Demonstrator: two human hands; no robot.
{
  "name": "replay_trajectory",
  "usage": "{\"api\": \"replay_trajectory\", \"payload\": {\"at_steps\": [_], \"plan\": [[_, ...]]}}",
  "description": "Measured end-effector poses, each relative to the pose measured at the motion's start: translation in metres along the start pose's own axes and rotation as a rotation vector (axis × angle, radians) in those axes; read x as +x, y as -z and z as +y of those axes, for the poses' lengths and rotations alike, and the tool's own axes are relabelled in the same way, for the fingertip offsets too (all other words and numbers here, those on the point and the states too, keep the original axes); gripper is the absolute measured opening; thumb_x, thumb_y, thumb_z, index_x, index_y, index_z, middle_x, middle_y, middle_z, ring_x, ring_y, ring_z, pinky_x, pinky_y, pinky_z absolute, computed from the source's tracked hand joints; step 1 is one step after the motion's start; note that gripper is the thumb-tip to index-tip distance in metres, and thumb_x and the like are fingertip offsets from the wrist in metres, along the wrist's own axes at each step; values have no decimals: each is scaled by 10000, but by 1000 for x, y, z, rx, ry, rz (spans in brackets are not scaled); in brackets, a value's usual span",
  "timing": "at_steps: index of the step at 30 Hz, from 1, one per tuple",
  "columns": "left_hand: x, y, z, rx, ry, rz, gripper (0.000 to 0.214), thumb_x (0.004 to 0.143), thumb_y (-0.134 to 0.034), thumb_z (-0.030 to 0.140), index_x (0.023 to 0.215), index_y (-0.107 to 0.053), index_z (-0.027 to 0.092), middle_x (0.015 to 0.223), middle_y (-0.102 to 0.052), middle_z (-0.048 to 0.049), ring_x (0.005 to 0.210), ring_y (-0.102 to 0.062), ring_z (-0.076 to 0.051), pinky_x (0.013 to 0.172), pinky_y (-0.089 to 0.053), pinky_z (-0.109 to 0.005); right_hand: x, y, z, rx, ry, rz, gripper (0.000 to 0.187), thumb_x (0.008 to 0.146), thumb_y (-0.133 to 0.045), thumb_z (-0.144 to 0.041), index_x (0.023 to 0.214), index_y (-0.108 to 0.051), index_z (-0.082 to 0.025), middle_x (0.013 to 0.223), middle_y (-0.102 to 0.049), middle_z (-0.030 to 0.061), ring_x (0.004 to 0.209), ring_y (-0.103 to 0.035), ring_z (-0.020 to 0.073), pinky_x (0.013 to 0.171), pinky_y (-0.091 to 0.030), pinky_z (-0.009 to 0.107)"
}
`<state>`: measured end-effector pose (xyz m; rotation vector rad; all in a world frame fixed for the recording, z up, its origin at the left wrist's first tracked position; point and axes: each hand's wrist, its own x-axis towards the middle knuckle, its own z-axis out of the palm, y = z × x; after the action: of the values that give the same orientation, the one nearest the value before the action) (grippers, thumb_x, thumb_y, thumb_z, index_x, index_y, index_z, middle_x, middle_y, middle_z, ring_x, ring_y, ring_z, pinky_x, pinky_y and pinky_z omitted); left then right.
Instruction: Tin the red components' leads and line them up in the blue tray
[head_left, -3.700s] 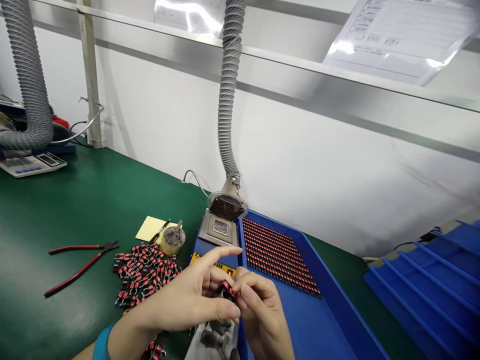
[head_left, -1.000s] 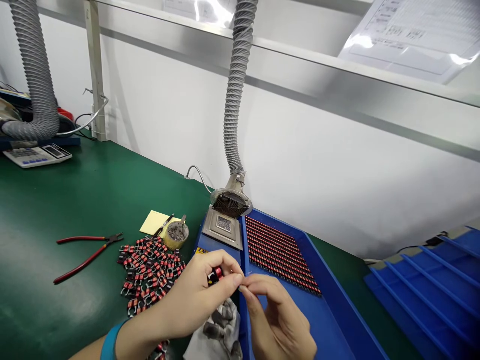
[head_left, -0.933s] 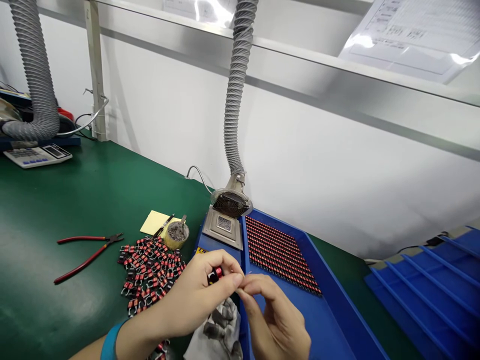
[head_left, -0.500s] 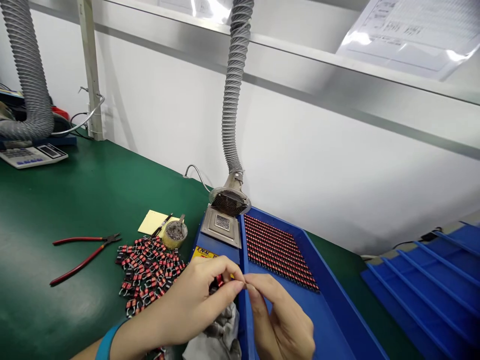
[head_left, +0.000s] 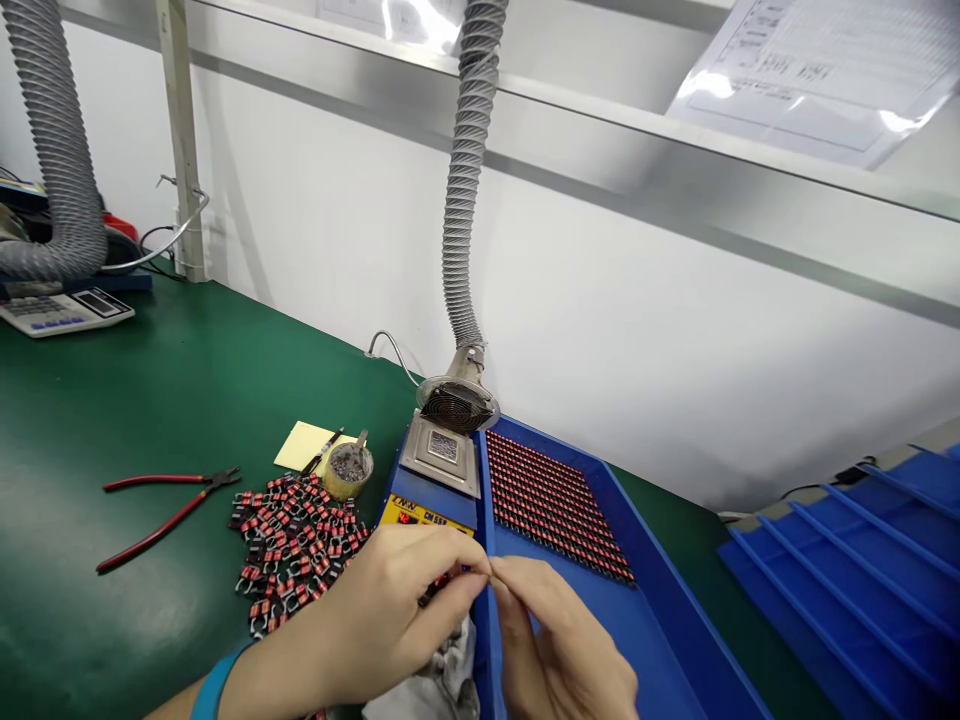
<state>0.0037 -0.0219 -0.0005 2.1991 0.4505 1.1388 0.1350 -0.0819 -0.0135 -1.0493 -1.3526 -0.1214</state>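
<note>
The green table (head_left: 202, 390) stretches off to my left, and the blue tray (head_left: 646, 630) sits to my right, bearing neat rows of parts (head_left: 559, 505). Beside its left wall stands the blue machine (head_left: 439, 455). A loose pile (head_left: 296, 545) lies past my left forearm. My left hand (head_left: 397, 600) has its fingers curled round one red-and-black part (head_left: 435, 588), mostly hidden; my right hand's (head_left: 559, 640) fingertips pinch together against them, on what I cannot tell.

The left hand (head_left: 397, 610) is mostly hiding a red-and-black part (head_left: 441, 584); the view's lower edge is cutting off a pale cloth (head_left: 439, 682); a sheet (head_left: 817, 85) is bearing unreadably small print.
</note>
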Motion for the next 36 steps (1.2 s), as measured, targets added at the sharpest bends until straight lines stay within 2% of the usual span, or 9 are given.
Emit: {"api": "replay_trajectory", "payload": {"at_steps": [8,12,15,21,24,26,30,32,36], "plan": [[0,-13,-9,260,-289,173,291,1002,-349,159,842,-593,155,644,-623,-6,546,-536,-133,551,-405,-252,2,10,9,405,-564,-243,401,969,-490,-376,605,-493,-208,497,-475,-37,453,-467,116,462,-414,235],[-2,-12,-8,150,-201,205,194,979,-424,141,879,-590,157,725,-664,-12,628,-596,-118,618,-448,-204,3,10,12,361,-397,-77,301,943,-550,-286,664,-624,-200,540,-564,-13,496,-546,136,498,-462,254],[-3,-8,-5,12,-61,196,145,955,-476,134,879,-592,176,719,-641,20,632,-589,-92,610,-440,-163,2,7,9,155,-156,77,160,850,-661,-123,932,-743,-233,700,-681,7,616,-630,167,600,-502,297],[-2,-4,2,-140,103,119,129,930,-527,148,840,-606,194,680,-603,56,618,-567,-74,614,-439,-136,4,5,12,127,123,-135,394,780,-613,59,1031,-717,-226,814,-706,12,737,-654,176,639,-510,301],[-1,-6,2,-79,4,113,154,949,-496,150,844,-607,172,708,-639,26,629,-588,-85,614,-450,-148,3,5,11,102,76,-124,254,840,-577,-8,931,-689,-217,791,-683,8,737,-642,160,674,-505,284],[0,-8,0,53,-156,140,218,977,-437,160,839,-605,153,684,-642,5,586,-565,-99,575,-434,-184,1,6,9,122,-108,-151,180,912,-543,-122,780,-629,-209,689,-629,-8,637,-598,130,606,-474,246],[0,-11,-6,297,-326,203,310,994,-356,153,808,-604,143,591,-593,1,497,-478,-122,507,-375,-249,3,14,8,423,-506,-315,394,996,-443,-313,627,-527,-203,513,-521,-27,463,-504,111,466,-421,223],[0,-11,-6,248,-280,232,261,986,-386,143,838,-601,145,636,-620,-4,539,-519,-118,546,-408,-230,6,17,8,470,-451,-263,361,992,-463,-295,671,-598,-201,540,-573,-13,505,-552,124,498,-458,231],[-4,-8,-4,-12,-35,195,146,952,-482,134,868,-593,177,696,-615,31,608,-560,-81,595,-426,-156,8,15,7,196,-77,-87,227,849,-640,-59,947,-733,-242,745,-711,-10,672,-644,136,627,-513,239]]}}
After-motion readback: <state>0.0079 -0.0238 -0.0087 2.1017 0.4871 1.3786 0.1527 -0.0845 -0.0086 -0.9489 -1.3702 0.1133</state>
